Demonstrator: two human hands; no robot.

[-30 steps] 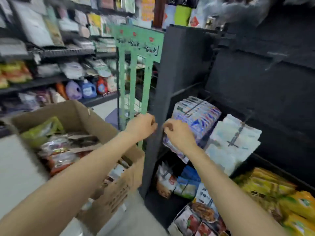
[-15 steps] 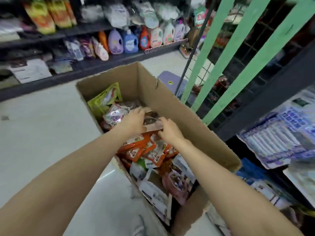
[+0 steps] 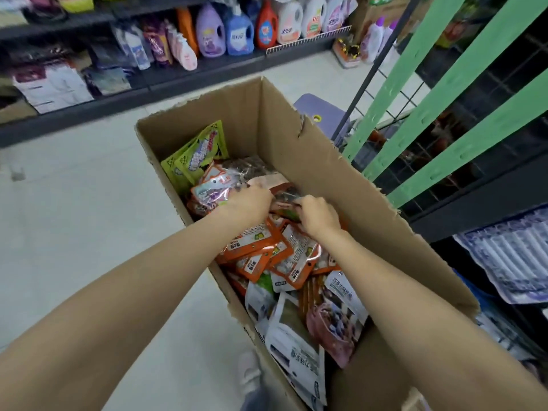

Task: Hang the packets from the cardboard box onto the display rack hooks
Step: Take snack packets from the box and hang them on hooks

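Packets (image 3: 261, 250) heaped in the cardboard box (image 3: 350, 185), picking step: left hand (image 3: 247, 203) and right hand (image 3: 318, 216) curled onto a dark packet (image 3: 286, 197) mid-box; next, lift toward the rack (image 3: 439, 93) beyond the box.
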